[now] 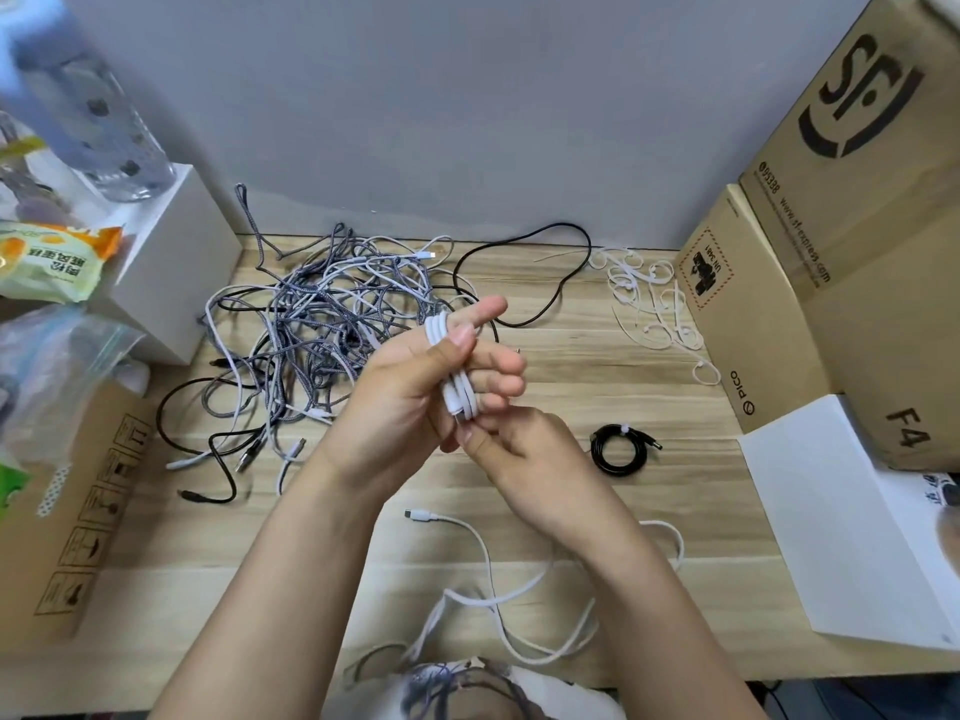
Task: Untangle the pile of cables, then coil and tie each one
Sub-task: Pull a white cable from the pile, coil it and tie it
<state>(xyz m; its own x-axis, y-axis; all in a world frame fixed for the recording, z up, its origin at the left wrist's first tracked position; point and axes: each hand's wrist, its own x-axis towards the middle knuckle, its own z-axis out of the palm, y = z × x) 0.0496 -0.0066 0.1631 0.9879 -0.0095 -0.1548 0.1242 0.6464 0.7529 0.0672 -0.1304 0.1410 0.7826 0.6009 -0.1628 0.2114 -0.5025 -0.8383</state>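
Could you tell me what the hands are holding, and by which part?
The left hand holds a white cable by its wound loops; the right hand pinches the coil's lower end.

One head-worn camera looks forward and down, close over the wooden table (pixel 597 366).

Your right hand (pixel 524 454) hid where the white cable (pixel 457 376) left the coil. The bottle (pixel 88 106) at top left was blurred and cut off by the edge.
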